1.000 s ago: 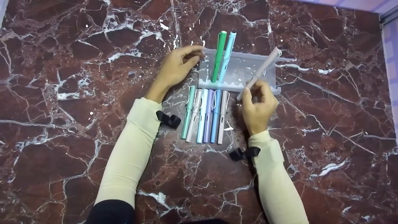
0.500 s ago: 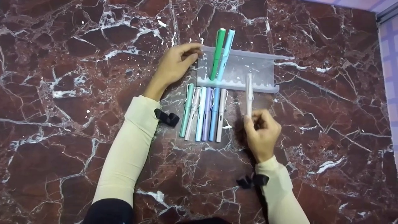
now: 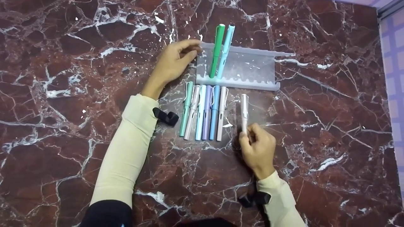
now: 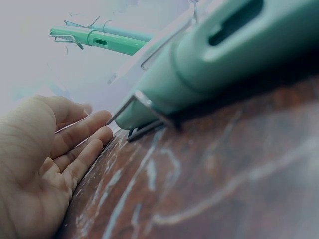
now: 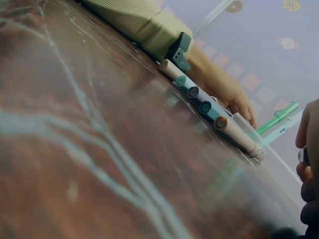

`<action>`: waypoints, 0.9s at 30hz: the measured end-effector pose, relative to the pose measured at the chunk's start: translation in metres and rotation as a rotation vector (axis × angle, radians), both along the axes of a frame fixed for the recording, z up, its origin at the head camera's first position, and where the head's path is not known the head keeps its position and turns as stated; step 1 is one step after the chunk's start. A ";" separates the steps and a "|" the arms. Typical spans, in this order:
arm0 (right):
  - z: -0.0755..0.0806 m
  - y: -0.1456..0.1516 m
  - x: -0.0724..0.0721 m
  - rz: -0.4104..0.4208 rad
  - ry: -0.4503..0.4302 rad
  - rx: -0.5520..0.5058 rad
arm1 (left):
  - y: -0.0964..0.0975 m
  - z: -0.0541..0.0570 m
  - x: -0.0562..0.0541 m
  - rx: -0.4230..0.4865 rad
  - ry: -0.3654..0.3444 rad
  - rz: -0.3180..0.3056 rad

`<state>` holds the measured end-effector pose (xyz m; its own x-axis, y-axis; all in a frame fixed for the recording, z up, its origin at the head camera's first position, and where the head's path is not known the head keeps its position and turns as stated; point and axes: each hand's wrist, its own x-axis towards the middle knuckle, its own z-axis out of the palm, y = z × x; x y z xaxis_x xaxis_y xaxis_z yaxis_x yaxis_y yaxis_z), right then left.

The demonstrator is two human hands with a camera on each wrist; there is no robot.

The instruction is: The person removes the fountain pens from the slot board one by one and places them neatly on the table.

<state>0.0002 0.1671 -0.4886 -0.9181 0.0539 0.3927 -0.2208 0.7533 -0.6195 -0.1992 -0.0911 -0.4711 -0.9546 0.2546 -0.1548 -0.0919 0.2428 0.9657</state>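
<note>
My right hand (image 3: 258, 148) pinches the lower end of a pale pinkish pen (image 3: 244, 110), its capped end pointing away from me. In the right wrist view only part of that hand shows at the edge. My left hand (image 3: 176, 61) has its fingertips at the upper left corner of a translucent plastic pen stand (image 3: 252, 64); in the left wrist view those fingers (image 4: 82, 149) lie loosely extended. A green pen (image 3: 217, 52) and a light blue pen (image 3: 226, 52) lean side by side in the stand's left notches.
In front of the stand several capped pens lie in a row, from a teal pen (image 3: 186, 108) at the left to a greyish-pink pen (image 3: 221, 113) at the right. The dark red marbled tabletop (image 3: 331, 104) spreads around them, with a patterned wall (image 3: 391, 78) beyond its right edge.
My right hand has drawn back from the stand towards me with the pale pen, which has swung from a rightward slant to nearly straight. The left hand keeps its place at the stand's corner.
</note>
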 end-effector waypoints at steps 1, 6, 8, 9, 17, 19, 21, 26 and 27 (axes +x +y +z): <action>0.001 -0.002 -0.001 -0.014 -0.023 0.042 | 0.000 0.000 -0.001 -0.006 0.015 -0.002; 0.002 -0.007 -0.004 -0.061 -0.110 0.182 | 0.001 -0.001 -0.002 -0.029 0.066 -0.011; 0.002 -0.006 -0.004 -0.058 -0.119 0.206 | 0.001 -0.002 -0.002 -0.028 0.061 -0.009; 0.002 -0.006 -0.004 -0.056 -0.120 0.216 | 0.000 -0.001 -0.001 -0.026 0.055 -0.009; 0.002 -0.008 -0.007 -0.049 -0.116 0.252 | 0.000 0.001 0.000 -0.009 0.037 -0.010; 0.002 -0.008 -0.008 -0.046 -0.117 0.256 | 0.000 0.001 0.000 -0.025 0.047 -0.010; 0.002 -0.009 -0.008 -0.049 -0.117 0.260 | 0.000 0.002 0.000 -0.038 0.051 -0.009; 0.002 -0.012 -0.012 -0.051 -0.114 0.262 | 0.000 0.002 0.000 -0.050 0.040 -0.010; 0.002 -0.013 -0.013 -0.045 -0.113 0.263 | -0.001 0.002 0.000 -0.046 0.033 -0.008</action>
